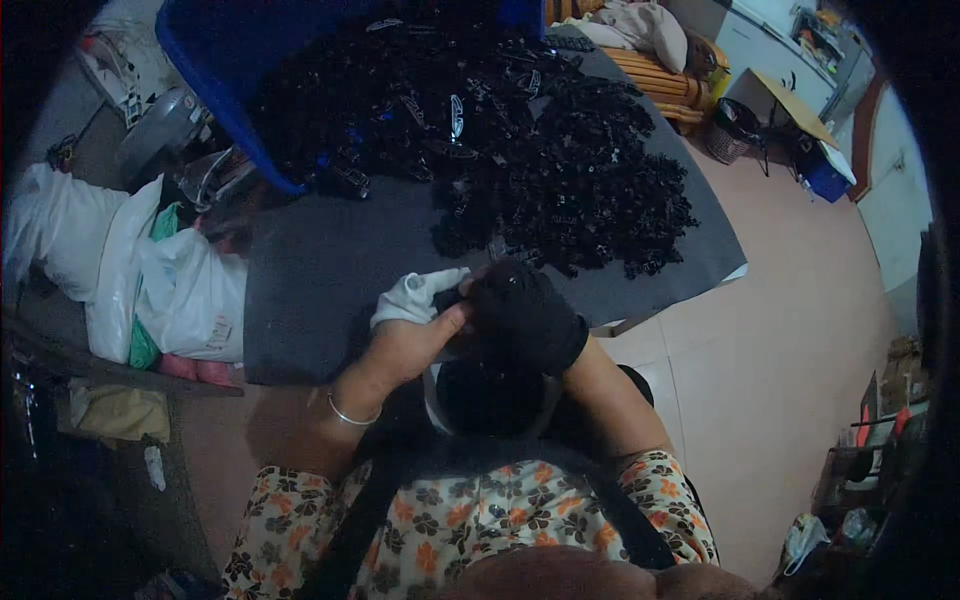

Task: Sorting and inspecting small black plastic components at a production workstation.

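My left hand [412, 325] wears a white covering over part of its fingers, with the thumb bare. Its thumb and fingers close together in a pinch. My right hand [525, 315], in a black glove, meets it fingertip to fingertip at the near edge of the table. Whatever the two pinch is small and dark, and it blends into the black glove. Just beyond them spreads a large heap of small black plastic parts [590, 190]. A few flat, shiny parts [457, 118] lie on top of the heap.
A blue bin [225, 95] tipped on its side opens onto the grey tabletop [310, 270]. White plastic sacks [190, 290] stand at the table's left. Below my hands is a round black container [493, 397]. Farther right are a wooden bench [660, 80] and a waste basket [732, 130].
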Available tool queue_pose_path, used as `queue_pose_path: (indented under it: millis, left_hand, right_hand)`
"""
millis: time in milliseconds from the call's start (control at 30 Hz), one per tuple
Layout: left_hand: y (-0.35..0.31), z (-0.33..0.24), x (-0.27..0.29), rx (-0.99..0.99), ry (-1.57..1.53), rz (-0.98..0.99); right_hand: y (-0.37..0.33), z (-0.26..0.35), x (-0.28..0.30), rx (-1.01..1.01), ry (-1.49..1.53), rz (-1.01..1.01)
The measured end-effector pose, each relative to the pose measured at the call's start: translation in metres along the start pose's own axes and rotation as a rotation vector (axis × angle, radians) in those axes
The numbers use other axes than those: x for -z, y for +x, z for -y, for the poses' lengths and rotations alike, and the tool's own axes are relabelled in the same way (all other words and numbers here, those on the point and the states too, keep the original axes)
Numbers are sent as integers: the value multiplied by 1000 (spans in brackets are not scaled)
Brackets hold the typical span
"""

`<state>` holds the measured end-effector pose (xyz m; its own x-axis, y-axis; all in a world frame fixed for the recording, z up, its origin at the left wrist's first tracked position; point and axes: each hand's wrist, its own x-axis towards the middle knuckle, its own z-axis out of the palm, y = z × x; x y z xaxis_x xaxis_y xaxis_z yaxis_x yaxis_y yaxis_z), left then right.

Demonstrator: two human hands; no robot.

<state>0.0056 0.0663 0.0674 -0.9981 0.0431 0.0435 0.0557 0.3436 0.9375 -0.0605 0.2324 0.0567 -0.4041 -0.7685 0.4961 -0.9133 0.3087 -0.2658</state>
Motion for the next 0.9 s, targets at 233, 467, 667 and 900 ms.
queue_pose_path:
  millis: [233, 467, 667, 900]
  left_hand:
    - [-10, -5, 2, 90, 19, -52]
    - [-14, 2, 4, 92, -116, -2]
    - [-16, 25, 13, 213, -727, 46]
    - [-22, 8, 21, 183, -763, 4]
  right_hand:
    - [-4, 8, -8, 90, -91, -147]
    - [-2, 7, -17, 172, 155, -80]
    - [3, 14, -10, 157, 294, 26]
    - [-2, 12, -6, 160, -15, -51]
